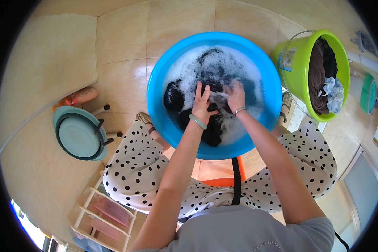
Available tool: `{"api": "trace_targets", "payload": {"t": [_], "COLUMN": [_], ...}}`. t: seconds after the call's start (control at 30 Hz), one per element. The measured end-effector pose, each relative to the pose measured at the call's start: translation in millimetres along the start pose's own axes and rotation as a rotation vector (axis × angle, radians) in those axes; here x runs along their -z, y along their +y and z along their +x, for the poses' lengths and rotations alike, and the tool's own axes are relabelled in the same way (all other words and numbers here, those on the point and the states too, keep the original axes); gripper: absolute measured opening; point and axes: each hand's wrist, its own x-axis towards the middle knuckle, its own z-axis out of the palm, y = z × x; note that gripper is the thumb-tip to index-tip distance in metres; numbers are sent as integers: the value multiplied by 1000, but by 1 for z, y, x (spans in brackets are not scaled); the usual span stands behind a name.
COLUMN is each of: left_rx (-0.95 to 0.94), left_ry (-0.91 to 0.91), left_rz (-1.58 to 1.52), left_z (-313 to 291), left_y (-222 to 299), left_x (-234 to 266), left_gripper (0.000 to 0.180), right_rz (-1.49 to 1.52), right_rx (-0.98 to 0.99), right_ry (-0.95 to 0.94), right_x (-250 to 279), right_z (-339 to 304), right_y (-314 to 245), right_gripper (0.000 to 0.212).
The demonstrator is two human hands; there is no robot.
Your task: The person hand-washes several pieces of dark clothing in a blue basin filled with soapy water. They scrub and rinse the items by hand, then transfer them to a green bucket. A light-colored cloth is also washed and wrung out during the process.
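A round blue basin (264, 54) holds sudsy water and dark wet clothes (212, 126), partly under white foam. My left hand (203, 103), with a pale green bangle at its wrist, rests on the dark cloth near the middle of the basin. Its fingers are stretched apart and hold nothing that I can see. Just to the right, my right hand (236, 95), a thin bracelet at its wrist, is over the foamy water. Motion blur smears its fingers, so whether they grip cloth is unclear. A whitish streak of water or suds lies between both hands.
A lime green bucket (296, 59) with dark and pale blue clothes stands right of the basin. At left are a grey-green folding basin (80, 134) and a pinkish bottle (84, 95). A white rack (90, 206) stands lower left. Part of an orange stool (218, 181) shows beneath me.
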Motion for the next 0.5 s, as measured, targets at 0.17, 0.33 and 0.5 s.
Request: {"api": "trace_targets", "payload": {"t": [0.17,0.33,0.5], "left_rx": [50,-79,-146], "left_ry": [-313,-338,-281], "left_rz": [-469,-485,-412], "left_z": [21,-9,-13], "left_y": [12,32,23], "left_x": [30,8,7], "left_gripper": [59,40,48], "right_rz": [277,243,139], "right_rx": [405,711,539], "right_ry": [-478,-536,-250], "right_x": [95,130,106], "right_z": [-41,-67,-61], "right_y": [-132,-174,-194], "right_gripper": [20,22,37]}}
